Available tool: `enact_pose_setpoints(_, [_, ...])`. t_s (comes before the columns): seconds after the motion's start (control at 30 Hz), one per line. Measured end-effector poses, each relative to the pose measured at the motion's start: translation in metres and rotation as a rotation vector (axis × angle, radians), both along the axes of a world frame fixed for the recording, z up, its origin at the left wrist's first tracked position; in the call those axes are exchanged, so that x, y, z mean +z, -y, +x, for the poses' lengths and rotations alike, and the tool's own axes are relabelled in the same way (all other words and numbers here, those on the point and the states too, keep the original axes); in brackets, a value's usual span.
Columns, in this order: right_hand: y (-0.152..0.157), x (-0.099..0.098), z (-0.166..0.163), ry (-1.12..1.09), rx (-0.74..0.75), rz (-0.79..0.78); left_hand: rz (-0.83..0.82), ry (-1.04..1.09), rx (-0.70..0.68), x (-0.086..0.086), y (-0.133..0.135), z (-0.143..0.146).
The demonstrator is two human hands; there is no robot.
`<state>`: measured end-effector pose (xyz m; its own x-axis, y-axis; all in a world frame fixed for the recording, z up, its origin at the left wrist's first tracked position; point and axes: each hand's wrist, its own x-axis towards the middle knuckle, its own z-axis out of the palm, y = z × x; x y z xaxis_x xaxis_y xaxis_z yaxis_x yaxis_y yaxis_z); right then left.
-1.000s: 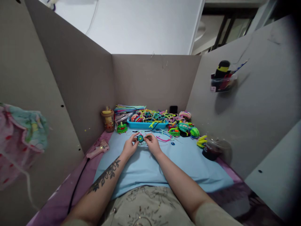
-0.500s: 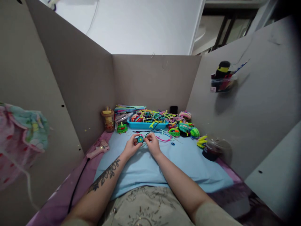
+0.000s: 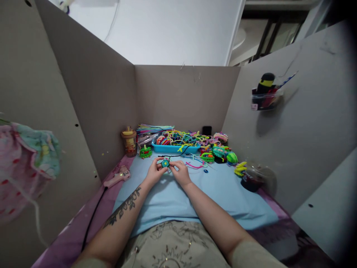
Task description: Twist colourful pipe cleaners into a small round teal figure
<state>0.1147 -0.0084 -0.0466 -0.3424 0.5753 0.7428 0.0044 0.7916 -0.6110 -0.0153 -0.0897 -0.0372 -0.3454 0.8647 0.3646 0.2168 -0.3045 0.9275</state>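
Note:
Between my hands is a small teal, many-sided craft piece (image 3: 165,163) with a dark edge and a yellow centre, seemingly made of pipe cleaner. My left hand (image 3: 154,173) pinches it from the left, thumb below and fingers above. From the right, my right hand (image 3: 181,173) has thumb and fingertips closed at the piece's edge, where a thin dark strand shows. Both hands are raised over the light blue cloth (image 3: 156,206). Beyond them lie pink pipe cleaners (image 3: 194,166) and a small dark blue oval piece (image 3: 205,171).
Behind stands a blue tray (image 3: 175,149) of tangled pipe cleaners, with a green frog figure (image 3: 145,152) and a lidded cup (image 3: 129,141) to its left. A pink glue gun (image 3: 117,178) lies left. Colourful pipe-cleaner figures (image 3: 220,150) and a dark tub (image 3: 251,181) stand right. Grey panels enclose the table.
The teal piece has turned and tilted slightly between my fingers. My right fingers have shifted to a lower, flatter pinch at its right edge.

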Motion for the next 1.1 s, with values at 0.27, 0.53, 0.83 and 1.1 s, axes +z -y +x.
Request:
enact_pose_setpoints(0.27, [-0.004,-0.004,-0.001,0.089,0.003,0.056,-0.006,-0.105,0.011,-0.003,-0.001,-0.001])
enact_pose_setpoints(0.53, [-0.004,-0.008,-0.002,0.170,0.043,-0.057,-0.021,-0.239,0.129,-0.008,-0.003,-0.003])
enact_pose_setpoints(0.83, [-0.005,-0.014,-0.005,0.113,0.132,-0.118,-0.036,-0.108,0.077,-0.008,-0.006,-0.004])
enact_pose_setpoints(1.1, [-0.002,-0.010,-0.002,0.155,0.079,0.065,-0.044,0.043,-0.024,-0.014,-0.011,-0.012])
